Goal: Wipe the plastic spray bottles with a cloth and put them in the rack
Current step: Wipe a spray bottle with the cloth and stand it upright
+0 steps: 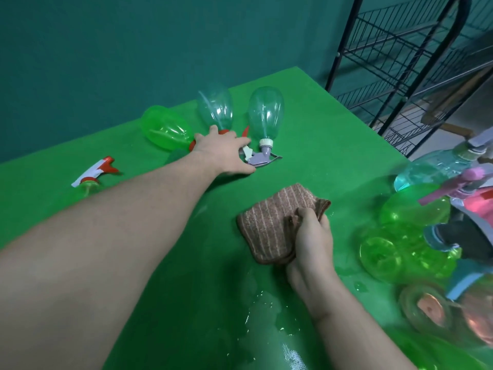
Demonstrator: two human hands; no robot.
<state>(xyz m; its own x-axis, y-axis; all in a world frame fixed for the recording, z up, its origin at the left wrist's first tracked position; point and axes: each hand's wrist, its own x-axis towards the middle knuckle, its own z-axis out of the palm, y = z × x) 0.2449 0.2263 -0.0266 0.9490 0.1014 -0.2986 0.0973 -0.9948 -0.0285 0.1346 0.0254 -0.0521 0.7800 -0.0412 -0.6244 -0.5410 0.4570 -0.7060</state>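
A green table covering (306, 116) is lying flat with water pooling (266, 311) near its front edge, a teal wall (133, 36) is standing behind its far edge, and a pale floor (440, 124) is showing beyond its right edge.

Three spray bottles lie on side at far end: bright green one (166, 129), two pale teal ones (215, 105) (265, 113), right one with purple trigger head (262, 156). More bottles (408, 236) clustered at right edge, blurred. Brown striped cloth (274, 222) folded mid-table. Black wire rack (416, 62) upright, far right.
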